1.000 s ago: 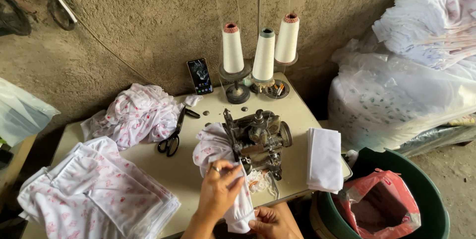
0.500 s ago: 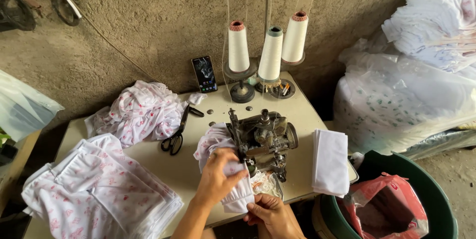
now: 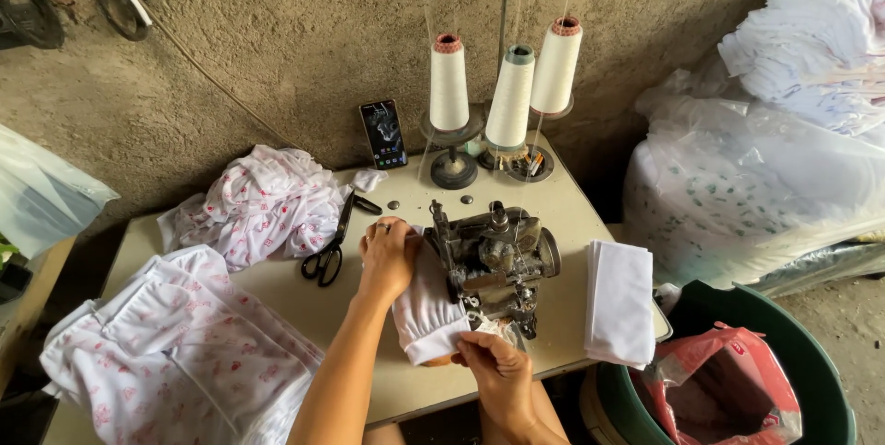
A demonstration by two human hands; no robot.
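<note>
My left hand presses down on a white garment piece with pink print, on its far end just left of the small metal sewing machine. My right hand pinches the near edge of the same fabric at the machine's front. The cloth lies folded between both hands on the cream table. Three cones of thread stand behind the machine.
Black scissors lie left of my left hand. Printed garments are piled at the back left and front left. A folded white stack sits right of the machine. A phone leans on the wall. A green tub holds a red bag.
My left hand has slid away from me along the fabric, toward the back of the machine. My right hand stays at the near edge. The camera has shifted slightly.
</note>
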